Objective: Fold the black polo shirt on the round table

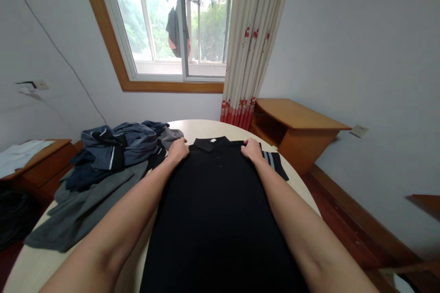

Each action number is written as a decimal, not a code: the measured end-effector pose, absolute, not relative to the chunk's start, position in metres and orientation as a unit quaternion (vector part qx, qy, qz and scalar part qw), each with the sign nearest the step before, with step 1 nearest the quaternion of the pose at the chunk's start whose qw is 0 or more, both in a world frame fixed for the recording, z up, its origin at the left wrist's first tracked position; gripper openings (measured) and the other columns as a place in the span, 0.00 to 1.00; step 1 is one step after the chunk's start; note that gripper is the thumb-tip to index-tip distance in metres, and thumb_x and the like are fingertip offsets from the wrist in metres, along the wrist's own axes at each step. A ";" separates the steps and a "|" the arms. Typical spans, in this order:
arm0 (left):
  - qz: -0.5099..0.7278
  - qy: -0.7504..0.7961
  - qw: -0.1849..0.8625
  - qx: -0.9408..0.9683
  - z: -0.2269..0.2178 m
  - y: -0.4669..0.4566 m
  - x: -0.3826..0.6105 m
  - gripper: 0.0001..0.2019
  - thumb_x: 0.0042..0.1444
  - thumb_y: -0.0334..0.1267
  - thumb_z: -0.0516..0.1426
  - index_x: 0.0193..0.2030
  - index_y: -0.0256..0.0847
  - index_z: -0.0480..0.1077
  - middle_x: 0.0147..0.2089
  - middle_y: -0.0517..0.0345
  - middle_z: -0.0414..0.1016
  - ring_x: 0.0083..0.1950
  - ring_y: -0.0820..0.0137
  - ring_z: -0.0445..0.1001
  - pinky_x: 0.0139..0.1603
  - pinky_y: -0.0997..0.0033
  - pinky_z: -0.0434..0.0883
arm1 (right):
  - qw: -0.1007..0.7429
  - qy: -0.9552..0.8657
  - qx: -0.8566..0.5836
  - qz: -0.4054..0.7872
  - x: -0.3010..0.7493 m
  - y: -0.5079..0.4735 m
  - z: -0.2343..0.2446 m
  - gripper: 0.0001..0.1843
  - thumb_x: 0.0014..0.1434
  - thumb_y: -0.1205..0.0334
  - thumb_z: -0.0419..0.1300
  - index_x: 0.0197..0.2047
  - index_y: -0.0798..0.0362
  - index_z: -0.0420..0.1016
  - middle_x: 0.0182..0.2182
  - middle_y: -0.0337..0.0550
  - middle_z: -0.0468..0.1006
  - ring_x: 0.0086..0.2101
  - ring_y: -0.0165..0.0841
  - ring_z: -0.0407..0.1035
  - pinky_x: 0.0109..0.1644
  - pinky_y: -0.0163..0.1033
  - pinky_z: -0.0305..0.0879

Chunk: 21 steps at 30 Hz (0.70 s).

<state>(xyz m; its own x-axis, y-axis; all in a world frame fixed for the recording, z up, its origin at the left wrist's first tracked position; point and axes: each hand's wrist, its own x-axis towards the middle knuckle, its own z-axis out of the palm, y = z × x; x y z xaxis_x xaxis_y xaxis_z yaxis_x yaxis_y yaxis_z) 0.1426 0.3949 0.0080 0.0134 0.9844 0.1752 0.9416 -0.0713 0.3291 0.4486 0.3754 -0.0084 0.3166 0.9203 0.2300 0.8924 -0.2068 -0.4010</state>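
A black polo shirt (220, 210) lies spread on the round, pale table (195, 126), its collar toward the window and its buttoned placket facing up. My left hand (178, 150) is closed on the shirt's left shoulder seam. On the opposite shoulder, my right hand (252, 149) pinches the cloth. A sleeve with grey stripes (275, 162) sticks out past my right hand. The other sleeve is partly hidden by my left hand and arm. The shirt's lower end runs out of the picture.
A heap of dark blue and grey clothes (120, 146) covers the table's left side. Behind to the right stands a wooden desk (302, 114) next to a long curtain (254, 32). A wooden cabinet (44, 169) with papers is at the far left.
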 end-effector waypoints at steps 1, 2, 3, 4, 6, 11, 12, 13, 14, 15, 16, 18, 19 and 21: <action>0.174 0.669 0.061 0.720 0.002 0.389 0.145 0.18 0.60 0.36 0.54 0.56 0.38 0.72 0.56 0.43 0.77 0.56 0.58 0.76 0.55 0.65 0.71 | 0.211 -0.597 -0.773 0.035 0.446 0.372 -0.012 0.18 0.59 0.65 0.58 0.52 0.60 0.75 0.54 0.59 0.74 0.50 0.43 0.71 0.54 0.42 0.64; 0.167 0.657 0.058 0.733 -0.002 0.381 0.147 0.19 0.62 0.38 0.53 0.57 0.38 0.72 0.57 0.44 0.77 0.58 0.58 0.74 0.58 0.64 0.69 | 0.191 -0.613 -0.766 0.033 0.442 0.368 -0.015 0.21 0.61 0.63 0.57 0.56 0.60 0.73 0.59 0.60 0.70 0.53 0.44 0.70 0.57 0.44 0.63; 0.156 0.642 0.050 0.749 -0.006 0.372 0.149 0.19 0.64 0.40 0.52 0.59 0.38 0.71 0.60 0.44 0.75 0.61 0.57 0.72 0.61 0.62 0.67 | 0.172 -0.629 -0.758 0.028 0.436 0.362 -0.016 0.23 0.62 0.61 0.57 0.60 0.59 0.71 0.63 0.60 0.65 0.57 0.46 0.66 0.60 0.47 0.61; 0.139 0.628 0.044 0.764 -0.010 0.362 0.152 0.21 0.65 0.43 0.50 0.60 0.39 0.71 0.63 0.43 0.72 0.64 0.56 0.69 0.65 0.57 0.64 | 0.154 -0.644 -0.749 0.023 0.428 0.357 -0.016 0.25 0.64 0.59 0.55 0.63 0.57 0.68 0.67 0.59 0.59 0.61 0.48 0.62 0.64 0.51 0.57; 0.093 0.617 0.046 0.780 -0.015 0.343 0.158 0.26 0.68 0.49 0.45 0.66 0.41 0.66 0.71 0.44 0.61 0.71 0.51 0.59 0.69 0.42 0.56 | 0.115 -0.680 -0.724 0.026 0.408 0.345 -0.016 0.28 0.67 0.54 0.52 0.68 0.54 0.63 0.72 0.54 0.49 0.67 0.50 0.50 0.68 0.59 0.48; 0.038 0.628 0.075 0.774 -0.030 0.323 0.148 0.35 0.66 0.61 0.38 0.75 0.49 0.49 0.78 0.53 0.38 0.77 0.47 0.36 0.68 0.29 0.47 | 0.064 -0.728 -0.672 0.115 0.375 0.328 -0.023 0.34 0.70 0.40 0.41 0.73 0.45 0.53 0.74 0.45 0.44 0.71 0.47 0.37 0.70 0.67 0.34; 0.043 0.626 0.074 0.775 -0.032 0.324 0.141 0.36 0.66 0.62 0.38 0.76 0.48 0.48 0.79 0.53 0.37 0.78 0.47 0.34 0.68 0.30 0.48 | 0.066 -0.727 -0.673 0.119 0.377 0.328 -0.025 0.35 0.70 0.39 0.39 0.73 0.44 0.52 0.74 0.44 0.44 0.72 0.46 0.36 0.70 0.68 0.32; 0.047 0.625 0.076 0.776 -0.034 0.327 0.134 0.37 0.65 0.63 0.38 0.76 0.48 0.48 0.79 0.54 0.36 0.78 0.47 0.33 0.68 0.31 0.50 | 0.071 -0.724 -0.676 0.115 0.381 0.329 -0.028 0.35 0.70 0.38 0.38 0.73 0.44 0.51 0.74 0.44 0.44 0.72 0.46 0.36 0.70 0.68 0.31; 0.049 0.623 0.080 0.777 -0.035 0.331 0.126 0.38 0.64 0.64 0.38 0.76 0.48 0.48 0.79 0.54 0.36 0.78 0.47 0.33 0.68 0.32 0.53 | 0.075 -0.721 -0.680 0.107 0.388 0.331 -0.030 0.36 0.69 0.37 0.37 0.74 0.45 0.50 0.74 0.44 0.44 0.72 0.45 0.36 0.70 0.67 0.31; 0.050 0.622 0.083 0.777 -0.036 0.335 0.119 0.38 0.64 0.65 0.38 0.76 0.48 0.48 0.79 0.54 0.37 0.78 0.47 0.32 0.67 0.34 0.54 | 0.075 -0.716 -0.686 0.100 0.397 0.333 -0.032 0.37 0.69 0.37 0.38 0.74 0.45 0.50 0.74 0.44 0.43 0.72 0.45 0.36 0.70 0.67 0.31; 0.051 0.620 0.084 0.778 -0.036 0.340 0.112 0.39 0.64 0.66 0.39 0.76 0.49 0.48 0.79 0.55 0.37 0.78 0.47 0.32 0.67 0.36 0.56 | 0.074 -0.710 -0.694 0.094 0.406 0.336 -0.034 0.38 0.69 0.36 0.38 0.74 0.46 0.49 0.74 0.45 0.43 0.72 0.45 0.36 0.70 0.66 0.31; 0.052 0.620 0.083 0.778 -0.036 0.350 0.102 0.39 0.63 0.66 0.39 0.76 0.49 0.48 0.79 0.55 0.37 0.78 0.48 0.32 0.68 0.39 0.56 | 0.069 -0.694 -0.711 0.084 0.424 0.343 -0.037 0.39 0.68 0.36 0.38 0.74 0.47 0.48 0.74 0.46 0.43 0.72 0.45 0.36 0.71 0.64 0.32; 0.052 0.621 0.082 0.778 -0.036 0.355 0.099 0.39 0.63 0.67 0.39 0.76 0.50 0.48 0.79 0.56 0.37 0.78 0.49 0.32 0.68 0.40 0.56 | 0.068 -0.685 -0.721 0.080 0.432 0.346 -0.038 0.39 0.68 0.35 0.38 0.74 0.48 0.48 0.74 0.46 0.43 0.72 0.45 0.36 0.71 0.64 0.33; 0.049 0.622 0.081 0.777 -0.035 0.365 0.095 0.39 0.63 0.67 0.39 0.76 0.51 0.48 0.79 0.57 0.37 0.78 0.50 0.32 0.69 0.42 0.55 | 0.069 -0.670 -0.736 0.073 0.442 0.352 -0.039 0.40 0.68 0.35 0.38 0.74 0.49 0.49 0.74 0.48 0.44 0.71 0.45 0.37 0.71 0.64 0.34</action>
